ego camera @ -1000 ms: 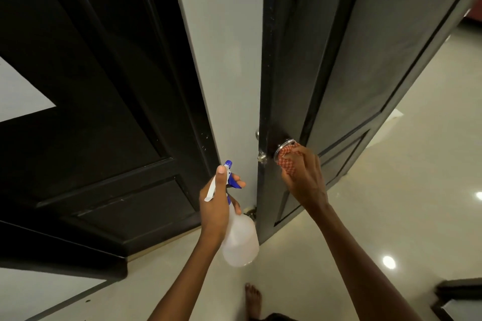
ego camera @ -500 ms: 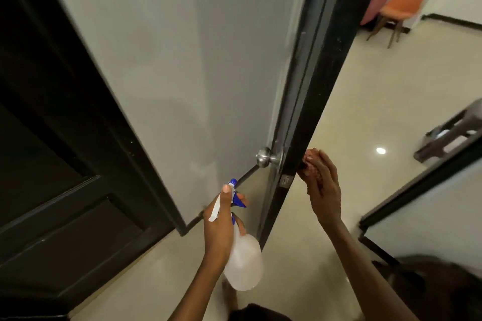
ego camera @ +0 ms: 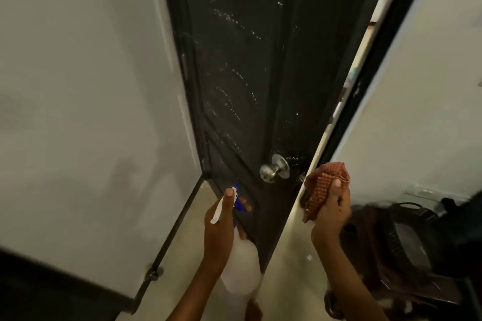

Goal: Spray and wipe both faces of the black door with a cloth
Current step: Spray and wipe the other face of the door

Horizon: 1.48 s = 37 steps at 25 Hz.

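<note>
One face of the black door [ego camera: 250, 65] is in view, and it carries rows of pale flecks and streaks across its upper and middle panels; whether these are spray droplets or dried marks cannot be told. Judgement: this face is not yet wiped clean. The state of the door's other face cannot be judged, since it is hidden.

The left hand [ego camera: 221, 224] grips the spray bottle [ego camera: 241, 266] by its neck, fingers curled round it, thumb laid along the white trigger lever, blue nozzle pointing toward the lower part of the door. The bottle body hangs below the hand, above the floor [ego camera: 289, 247].

The right hand [ego camera: 332, 210] holds the checked red cloth [ego camera: 324, 185] bunched up, fingers and thumb curled round it. The cloth sits just beside the door's free edge, near the silver knob [ego camera: 273, 169], apart from the face itself.

Judgement: remaining here is a spray if needed, then a wipe of the flecked panels from top down and of the area round the knob.
</note>
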{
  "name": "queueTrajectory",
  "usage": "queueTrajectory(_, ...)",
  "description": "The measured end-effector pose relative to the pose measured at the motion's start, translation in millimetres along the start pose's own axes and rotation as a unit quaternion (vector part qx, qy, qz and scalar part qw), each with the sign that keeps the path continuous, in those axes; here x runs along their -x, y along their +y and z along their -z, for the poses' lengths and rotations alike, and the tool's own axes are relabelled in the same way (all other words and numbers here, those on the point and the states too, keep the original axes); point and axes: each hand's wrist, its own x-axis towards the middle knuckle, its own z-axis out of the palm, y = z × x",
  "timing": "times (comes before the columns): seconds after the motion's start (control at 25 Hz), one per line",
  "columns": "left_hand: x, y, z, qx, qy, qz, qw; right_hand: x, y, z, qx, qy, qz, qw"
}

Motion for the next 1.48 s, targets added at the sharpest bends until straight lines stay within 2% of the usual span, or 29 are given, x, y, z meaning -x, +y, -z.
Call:
queueTrajectory(0.28,-90.3,11.9,-72.9,-0.046,-0.104,0.044,0.993,-50.1,8.7,13.9,-0.089,0.086,-0.075,0.989)
queueTrajectory(0.36,-114.1,18.5,-98.6,-0.064,-0.131,0.058,0.988,-70.0,7.3,5.5,-0.084,0.110,-0.080,0.987)
queueTrajectory(0.48,-149.0,25.6,-134.4,-0.069,-0.170,0.050,0.982,-104.7,-1.0,-10.4,-0.080,0.141,-0.072,0.984)
queueTrajectory(0.64,-190.5,30.3,-165.8,-0.060,-0.194,0.048,0.978,-144.2,5.8,-27.0,-0.090,0.146,-0.050,0.984)
queueTrajectory(0.84,-240.4,36.8,-199.1,-0.058,-0.276,0.049,0.958,-169.1,17.4,-57.8,-0.120,0.143,-0.053,0.981)
queueTrajectory(0.96,-263.3,42.6,-219.3,-0.114,-0.300,0.049,0.946,-185.1,21.3,-75.7,-0.145,0.189,-0.048,0.970)
queueTrajectory(1.12,-292.6,60.1,-242.5,-0.126,-0.357,-0.015,0.925,-202.9,26.5,-93.1,-0.110,0.247,-0.017,0.963)
queueTrajectory(1.24,-306.2,67.8,-254.7,-0.139,-0.384,-0.005,0.913,-209.0,36.4,-103.9,-0.086,0.267,0.001,0.960)
queueTrajectory(1.48,-329.0,65.9,-255.7,-0.169,-0.388,-0.031,0.906,-212.3,40.5,-126.6,-0.110,0.312,0.023,0.943)
